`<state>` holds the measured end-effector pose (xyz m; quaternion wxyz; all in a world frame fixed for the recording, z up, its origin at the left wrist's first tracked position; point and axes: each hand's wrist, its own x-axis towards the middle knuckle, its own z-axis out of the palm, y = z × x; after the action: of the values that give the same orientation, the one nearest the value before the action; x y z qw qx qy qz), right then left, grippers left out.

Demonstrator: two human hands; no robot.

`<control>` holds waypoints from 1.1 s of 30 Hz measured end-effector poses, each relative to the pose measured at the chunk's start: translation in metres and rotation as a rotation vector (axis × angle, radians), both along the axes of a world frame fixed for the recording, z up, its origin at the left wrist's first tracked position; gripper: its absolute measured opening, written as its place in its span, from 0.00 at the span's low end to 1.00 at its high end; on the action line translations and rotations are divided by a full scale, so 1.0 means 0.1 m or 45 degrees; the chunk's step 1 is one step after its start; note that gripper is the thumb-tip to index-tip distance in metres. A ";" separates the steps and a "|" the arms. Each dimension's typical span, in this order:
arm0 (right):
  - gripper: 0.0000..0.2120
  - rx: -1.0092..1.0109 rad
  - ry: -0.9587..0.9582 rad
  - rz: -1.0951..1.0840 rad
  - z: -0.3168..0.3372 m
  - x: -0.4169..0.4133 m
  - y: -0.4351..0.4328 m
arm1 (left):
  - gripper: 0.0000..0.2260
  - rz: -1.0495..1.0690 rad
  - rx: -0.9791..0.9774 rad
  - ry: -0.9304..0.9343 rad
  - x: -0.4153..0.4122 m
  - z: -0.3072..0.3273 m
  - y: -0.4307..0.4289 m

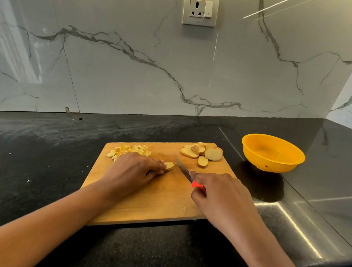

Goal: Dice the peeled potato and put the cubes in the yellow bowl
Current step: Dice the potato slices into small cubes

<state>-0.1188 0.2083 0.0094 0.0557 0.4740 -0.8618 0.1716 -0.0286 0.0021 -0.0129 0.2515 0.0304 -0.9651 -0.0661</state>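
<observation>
i log my left hand curled over one slice mid-board, fingertips pinning it. my right hand grips the knife by its red handle. the blade points to 11 o'clock, just off the slice's 3 o'clock side, apart. the slice's long axis runs 9 to 3. cubes lie at 11, uncut slices at 1, the bowl at 2 on the tabletop, no cubes seen inside. judgement: the blade must shift toward 9.

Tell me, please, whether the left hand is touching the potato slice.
Touching: in the head view, fingertips of the left hand cover one edge of the potato slice.
</observation>
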 end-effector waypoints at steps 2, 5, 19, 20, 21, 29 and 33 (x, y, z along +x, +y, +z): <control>0.22 -0.025 0.014 0.023 0.01 0.02 0.01 | 0.10 0.002 0.008 -0.010 0.00 0.01 0.00; 0.22 0.011 0.012 0.028 0.01 0.03 -0.04 | 0.10 0.005 0.014 -0.004 0.00 0.02 0.00; 0.22 -0.047 0.030 0.062 0.00 0.03 -0.08 | 0.10 0.052 0.000 -0.010 -0.01 0.02 0.04; 0.22 -0.036 0.025 0.063 -0.01 0.04 -0.10 | 0.10 0.058 -0.001 -0.015 -0.02 0.02 0.04; 0.21 -0.024 0.024 0.065 -0.01 0.04 -0.10 | 0.10 0.063 -0.002 -0.020 -0.02 0.03 0.04; 0.16 0.214 0.106 0.079 0.02 0.04 -0.33 | 0.10 0.107 -0.033 -0.087 -0.03 0.05 0.07; 0.22 0.295 0.161 0.093 0.00 0.17 -0.12 | 0.11 0.119 -0.064 -0.107 -0.02 0.06 0.08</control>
<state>-0.1018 0.1967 0.0093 0.0483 0.5183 -0.8528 0.0426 -0.0305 0.0096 -0.0067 0.2142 0.0720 -0.9737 -0.0287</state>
